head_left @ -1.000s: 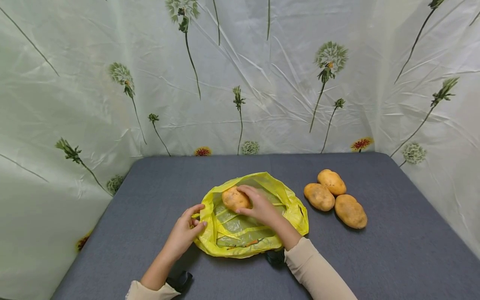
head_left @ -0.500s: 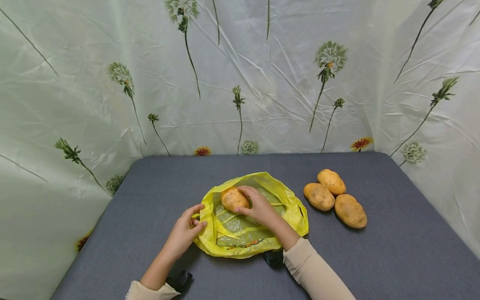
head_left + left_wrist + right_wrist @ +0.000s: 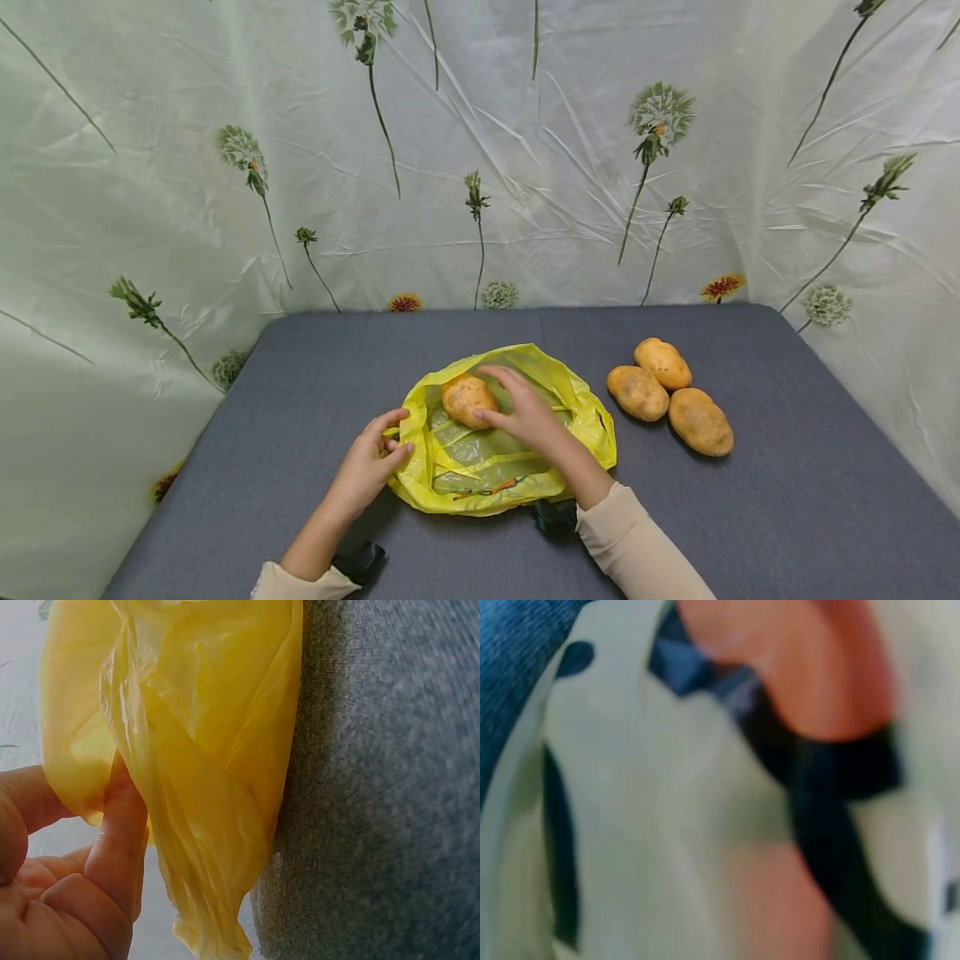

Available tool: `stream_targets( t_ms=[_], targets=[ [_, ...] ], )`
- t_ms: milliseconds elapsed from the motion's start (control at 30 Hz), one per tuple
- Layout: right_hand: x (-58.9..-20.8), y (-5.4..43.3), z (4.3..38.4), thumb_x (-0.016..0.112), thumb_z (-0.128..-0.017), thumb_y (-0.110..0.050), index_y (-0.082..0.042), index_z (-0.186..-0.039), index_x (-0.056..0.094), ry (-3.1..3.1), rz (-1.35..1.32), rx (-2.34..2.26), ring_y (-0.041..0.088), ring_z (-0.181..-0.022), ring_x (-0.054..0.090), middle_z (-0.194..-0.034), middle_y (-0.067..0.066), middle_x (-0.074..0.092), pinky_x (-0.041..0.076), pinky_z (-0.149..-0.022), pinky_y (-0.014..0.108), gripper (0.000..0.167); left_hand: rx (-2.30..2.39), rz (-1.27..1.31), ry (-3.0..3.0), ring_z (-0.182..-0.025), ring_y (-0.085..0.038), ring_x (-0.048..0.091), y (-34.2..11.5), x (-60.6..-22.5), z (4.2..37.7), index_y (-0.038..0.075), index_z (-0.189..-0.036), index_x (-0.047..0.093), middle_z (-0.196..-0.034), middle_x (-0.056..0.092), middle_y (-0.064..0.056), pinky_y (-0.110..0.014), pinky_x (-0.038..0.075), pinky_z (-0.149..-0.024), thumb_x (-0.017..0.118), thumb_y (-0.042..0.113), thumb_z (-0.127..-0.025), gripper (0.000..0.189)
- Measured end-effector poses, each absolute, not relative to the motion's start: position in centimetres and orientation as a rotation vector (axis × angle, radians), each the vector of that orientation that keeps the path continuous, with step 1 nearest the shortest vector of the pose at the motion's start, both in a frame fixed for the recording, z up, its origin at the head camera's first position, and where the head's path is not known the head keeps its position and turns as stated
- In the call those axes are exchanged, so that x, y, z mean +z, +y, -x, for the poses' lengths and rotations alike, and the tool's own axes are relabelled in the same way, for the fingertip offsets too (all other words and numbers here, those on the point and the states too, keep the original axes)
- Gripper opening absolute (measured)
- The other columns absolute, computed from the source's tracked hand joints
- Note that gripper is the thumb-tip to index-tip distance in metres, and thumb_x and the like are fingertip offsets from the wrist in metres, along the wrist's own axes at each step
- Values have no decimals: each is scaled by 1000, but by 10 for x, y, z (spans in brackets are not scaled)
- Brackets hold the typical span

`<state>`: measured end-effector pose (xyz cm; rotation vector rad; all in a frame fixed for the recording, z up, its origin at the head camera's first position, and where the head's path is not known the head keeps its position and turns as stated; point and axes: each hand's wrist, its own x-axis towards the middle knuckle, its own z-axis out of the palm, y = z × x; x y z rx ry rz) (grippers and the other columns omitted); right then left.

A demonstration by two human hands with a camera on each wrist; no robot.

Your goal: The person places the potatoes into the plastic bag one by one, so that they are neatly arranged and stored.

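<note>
At its left rim, a yellow plastic bag is pinched by the left hand; over its wide mouth the right hand curves with fingers loosely parted, thumb overlapping the single potato lying inside. Farther right, three loose potatoes cluster on the grey table.

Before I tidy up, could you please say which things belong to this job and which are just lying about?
In the job: yellow plastic bag; oval tan potato inside it; probably the three similar loose potatoes.
Surroundings only: grey fabric-covered table; white flower-printed sheet.
</note>
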<state>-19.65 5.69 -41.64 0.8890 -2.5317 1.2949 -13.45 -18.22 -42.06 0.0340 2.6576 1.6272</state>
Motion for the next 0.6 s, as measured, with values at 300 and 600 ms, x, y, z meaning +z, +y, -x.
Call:
stream_targets(
  t_ms=[300,600],
  targets=[
    [-411,73,188,73,-76,-17,-1,-126,48,-2457,-905,1244,24,-116,44,-126,8,49,37,-91,41,58,1612,-35,2677,-73,-17,45,-183,-420,135,4,-124,48,-113,45,-13,-22,39,-51,64,2,-82,45],
    [-409,93,183,72,-77,-17,-4,-126,47,-2415,-873,1174,25,-114,46,-123,11,50,38,-91,40,57,1621,-30,2667,-76,-17,43,-182,-420,135,4,-123,49,-111,44,-11,-22,38,-52,64,2,-82,44]
  ],
)
